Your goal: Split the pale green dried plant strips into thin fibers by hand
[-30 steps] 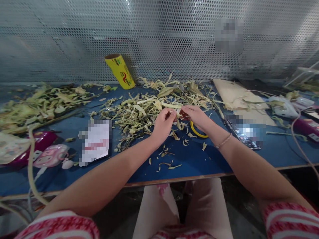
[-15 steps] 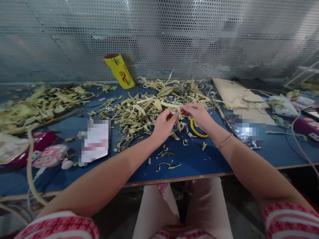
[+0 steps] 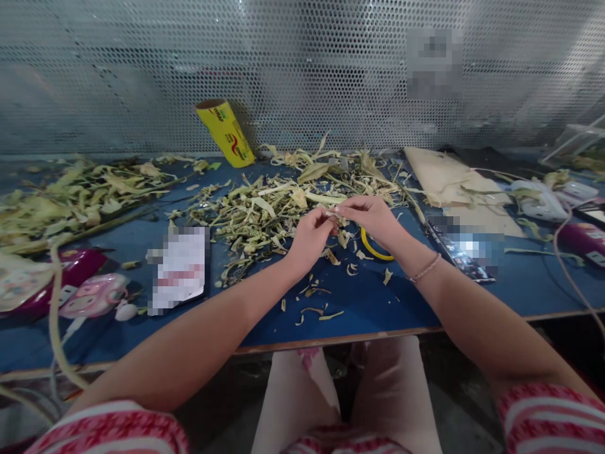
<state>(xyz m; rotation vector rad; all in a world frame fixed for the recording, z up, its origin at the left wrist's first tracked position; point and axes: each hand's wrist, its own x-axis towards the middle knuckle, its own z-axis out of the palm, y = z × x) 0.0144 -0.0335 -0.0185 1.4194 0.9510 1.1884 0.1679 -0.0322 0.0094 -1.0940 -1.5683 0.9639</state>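
In the middle of the head view, my left hand and my right hand meet at the fingertips over the near side of a plant pile. Both are closed in a pinch around a small whitish piece, mostly hidden by the fingers. It looks like a bit of plant. The pile is of pale green, partly dried stems, leaves and small clusters. Scraps of peeled leaf lie just below my hands. A yellow ring, perhaps a tape roll, lies under my right wrist.
A yellow cardboard tube leans against the perforated metal panel. More dried leaves lie left. A blurred white card or phone and a pink case are nearer. On the right are a lit phone and brown cardboard.
My right fingertips have moved slightly left and closed in against my left fingertips. The whitish piece, which showed between them before, is now more covered. The left hand has barely moved.
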